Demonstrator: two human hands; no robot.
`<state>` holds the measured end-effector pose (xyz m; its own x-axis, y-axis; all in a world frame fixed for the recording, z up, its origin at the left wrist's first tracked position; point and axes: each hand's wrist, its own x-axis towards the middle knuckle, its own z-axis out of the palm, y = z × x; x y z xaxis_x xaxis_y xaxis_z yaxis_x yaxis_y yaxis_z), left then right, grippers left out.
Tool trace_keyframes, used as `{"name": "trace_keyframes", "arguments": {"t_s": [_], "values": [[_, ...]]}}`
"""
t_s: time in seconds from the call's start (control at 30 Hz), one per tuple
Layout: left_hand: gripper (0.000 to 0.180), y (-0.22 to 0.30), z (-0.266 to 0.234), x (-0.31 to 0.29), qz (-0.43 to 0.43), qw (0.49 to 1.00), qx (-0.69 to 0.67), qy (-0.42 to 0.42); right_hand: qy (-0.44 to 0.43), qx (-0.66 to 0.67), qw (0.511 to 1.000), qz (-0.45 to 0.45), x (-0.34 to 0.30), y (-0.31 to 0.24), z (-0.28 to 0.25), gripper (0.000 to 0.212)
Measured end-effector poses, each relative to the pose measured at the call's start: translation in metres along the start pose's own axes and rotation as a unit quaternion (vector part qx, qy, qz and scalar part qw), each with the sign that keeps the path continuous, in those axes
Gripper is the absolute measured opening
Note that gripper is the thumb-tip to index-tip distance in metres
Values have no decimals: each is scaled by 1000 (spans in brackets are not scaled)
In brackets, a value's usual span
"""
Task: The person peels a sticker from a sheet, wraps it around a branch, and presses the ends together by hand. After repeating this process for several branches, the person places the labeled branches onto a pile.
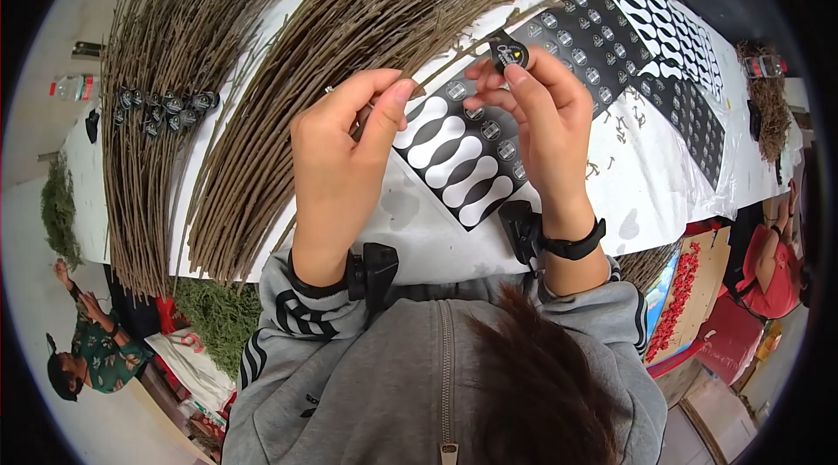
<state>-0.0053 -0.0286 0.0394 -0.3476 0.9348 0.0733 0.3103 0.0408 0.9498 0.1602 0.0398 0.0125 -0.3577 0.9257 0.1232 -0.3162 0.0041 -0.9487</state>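
The left hand (pixel 345 140) seems to pinch a thin twig (pixel 456 62); the right hand (pixel 554 124) pinches a black label (pixel 509 55) right by it, above the bench (pixel 410 247). I think the label is going on, so it needs careful pressing. Fingers hide whether it's stuck yet.

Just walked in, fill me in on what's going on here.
A person is handling a twig and a label at a white-covered table. The left hand pinches a thin twig, while the right hand holds a black label close to it; whether it is stuck on is unclear. Partly used label sheet lies beneath the hands. To the left lie two big twig bundles, the outer one bearing a cluster of black tags.
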Motion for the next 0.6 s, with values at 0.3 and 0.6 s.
{"name": "trace_keyframes", "arguments": {"t_s": [0.3, 0.6], "values": [[17, -5, 0, 0, 11, 1000, 5, -23, 39, -67, 997, -6, 1, -5, 5, 15], [18, -1, 1, 1, -5, 1000, -5, -14, 43, 8, 999, 9, -2, 0, 4, 19]]}}
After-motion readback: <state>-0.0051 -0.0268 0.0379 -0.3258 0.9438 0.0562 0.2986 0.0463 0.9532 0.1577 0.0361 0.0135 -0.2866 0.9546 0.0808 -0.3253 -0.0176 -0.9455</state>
